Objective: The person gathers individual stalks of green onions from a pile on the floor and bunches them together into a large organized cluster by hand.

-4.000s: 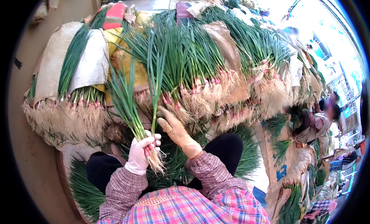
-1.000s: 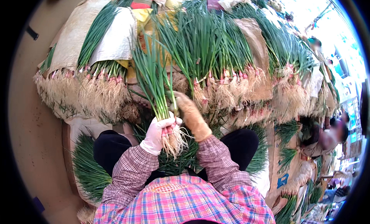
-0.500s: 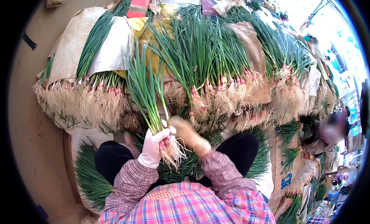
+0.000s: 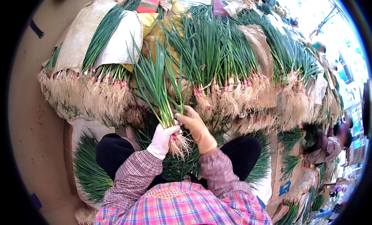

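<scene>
A bunch of spring onions stands tilted in front of me, its long green leaves pointing away, with pink bulbs and pale stringy roots at the near end. My left hand, in a whitish glove, is closed around it just above the bulbs. My right hand, in a tan glove, is at the right side of the bunch. Its fingers are bent about a green stalk that leans away from the rest; the fingertips are partly hidden among the stems.
Ahead runs a long heap of spring onions, roots toward me, partly covered by sacks. Loose green leaves lie by my left knee. To the right are more small bunches and a crouching person.
My right hand has come up against the bunch and its fingers have bent round a stalk. My left hand, with the bunch, has shifted slightly right and away from me.
</scene>
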`<state>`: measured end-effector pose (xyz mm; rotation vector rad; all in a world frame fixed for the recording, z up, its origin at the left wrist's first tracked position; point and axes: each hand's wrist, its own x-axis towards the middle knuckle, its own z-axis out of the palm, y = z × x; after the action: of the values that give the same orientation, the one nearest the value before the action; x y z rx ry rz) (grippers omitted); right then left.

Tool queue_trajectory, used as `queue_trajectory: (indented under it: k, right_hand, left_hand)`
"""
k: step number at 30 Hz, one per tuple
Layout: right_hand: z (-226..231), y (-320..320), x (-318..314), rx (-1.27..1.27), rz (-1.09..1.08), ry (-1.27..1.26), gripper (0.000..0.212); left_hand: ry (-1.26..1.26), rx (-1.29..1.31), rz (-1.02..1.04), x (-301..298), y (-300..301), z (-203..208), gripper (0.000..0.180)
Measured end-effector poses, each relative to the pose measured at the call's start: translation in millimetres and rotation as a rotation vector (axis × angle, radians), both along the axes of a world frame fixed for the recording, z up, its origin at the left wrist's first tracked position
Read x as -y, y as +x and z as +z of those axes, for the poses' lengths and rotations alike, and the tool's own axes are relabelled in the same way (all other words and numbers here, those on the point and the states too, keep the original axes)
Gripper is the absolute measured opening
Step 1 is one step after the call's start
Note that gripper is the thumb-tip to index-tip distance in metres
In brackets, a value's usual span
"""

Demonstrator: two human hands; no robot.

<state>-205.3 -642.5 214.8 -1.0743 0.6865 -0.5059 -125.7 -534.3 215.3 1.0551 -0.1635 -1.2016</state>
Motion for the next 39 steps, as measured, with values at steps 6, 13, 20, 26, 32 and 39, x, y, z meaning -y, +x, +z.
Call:
queue_trajectory:
  k: [6, 13, 20, 26, 32, 39]
  right_hand:
    - [-14, 2, 16, 0.508, 0.130, 0.485, 0.037]
    - [-17, 2, -17, 0.094, -0.269, 0.046, 0.012]
    - [-9, -9, 24, 0.481, -0.520, 0.493, 0.014]
    - [-21, -13, 20, -0.375, -0.068, -1.308, 0.026]
    - [-11, 15, 86, -0.589, -0.235, -1.511, 0.012]
    - [9, 7, 104, -0.722, -0.359, -1.243, 0.011]
  left_hand:
    - [-0.061, -0.055, -0.091, -9, -1, 3, 0.018]
    - [0.103, 0.046, 0.036, -8, -13, -1, 0.008]
    - [-0.137, -0.101, -0.015, -9, -14, 25, 0.010]
    - [-0.326, -0.141, 0.146, -12, 5, 23, 0.017]
    - [-0.424, -0.244, 0.118, -6, 13, 11, 0.035]
    - [-0.347, -0.308, 0.071, -3, 12, 16, 0.031]
